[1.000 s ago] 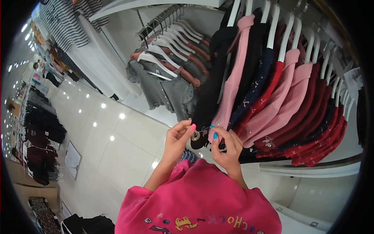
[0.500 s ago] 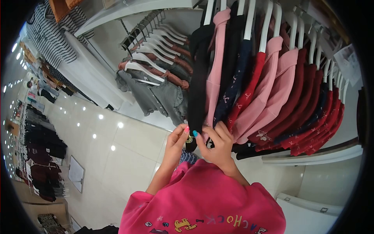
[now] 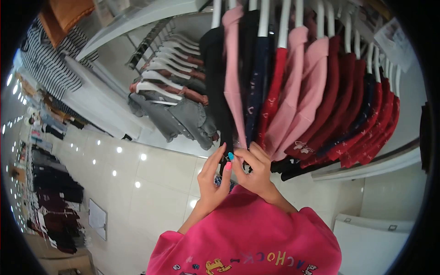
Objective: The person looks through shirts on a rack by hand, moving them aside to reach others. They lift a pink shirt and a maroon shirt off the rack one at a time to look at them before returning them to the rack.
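Observation:
A black top hangs at the near end of the rack, its lower end between my hands. My left hand is at the top's left edge, forefinger raised along it and the pink-nailed thumb against its front. Close beside it, my right hand pinches the same black cloth, its blue-nailed thumb in front and the other fingers curled behind. The two thumbs nearly meet. Directly behind the black top hangs a pink top, its lower end reaching my right fingers. Small detail between the fingertips is hard to make out.
Navy, red, pink and maroon tops crowd the rack to the right on white hangers. Grey ruffled tops hang on a lower rail at left. A white shelf edge runs below the right-hand clothes. Glossy tiled floor lies at left.
My left thumb has moved down and right across the black top, closer to my right thumb. A gold-coloured piece seen between my hands is now hidden. The view has shifted slightly.

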A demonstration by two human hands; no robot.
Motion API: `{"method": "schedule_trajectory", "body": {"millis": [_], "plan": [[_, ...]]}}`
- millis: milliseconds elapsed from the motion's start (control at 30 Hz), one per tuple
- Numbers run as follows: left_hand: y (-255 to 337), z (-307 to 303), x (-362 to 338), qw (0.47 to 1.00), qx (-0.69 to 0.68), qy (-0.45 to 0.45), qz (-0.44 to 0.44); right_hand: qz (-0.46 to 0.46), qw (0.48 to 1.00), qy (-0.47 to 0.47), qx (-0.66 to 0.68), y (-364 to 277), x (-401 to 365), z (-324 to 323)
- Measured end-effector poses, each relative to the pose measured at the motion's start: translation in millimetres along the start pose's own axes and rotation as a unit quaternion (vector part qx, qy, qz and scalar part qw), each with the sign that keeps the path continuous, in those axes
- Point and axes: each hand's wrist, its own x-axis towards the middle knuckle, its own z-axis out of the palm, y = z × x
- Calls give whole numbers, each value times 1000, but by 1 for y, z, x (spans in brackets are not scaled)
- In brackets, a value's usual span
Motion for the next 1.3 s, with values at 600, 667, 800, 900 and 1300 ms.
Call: {"method": "schedule_trajectory", "body": {"millis": [600,667,800,900,1300], "plan": [[-12,17,-14,999,-45,12,17,8,982,120,-145,-5,-39,-56],[-10,23,-19,995,-94,-38,-14,7,983,85,-165,-5,-44,-58],[-12,30,-18,990,-97,-105,-3,-28,985,33,-164,-15,-43,-57],[-9,33,-10,983,-77,-162,45,-42,979,57,-190,-19,-44,-52],[20,23,2,990,-31,-103,87,8,989,60,-138,-16,-32,-58]]}}
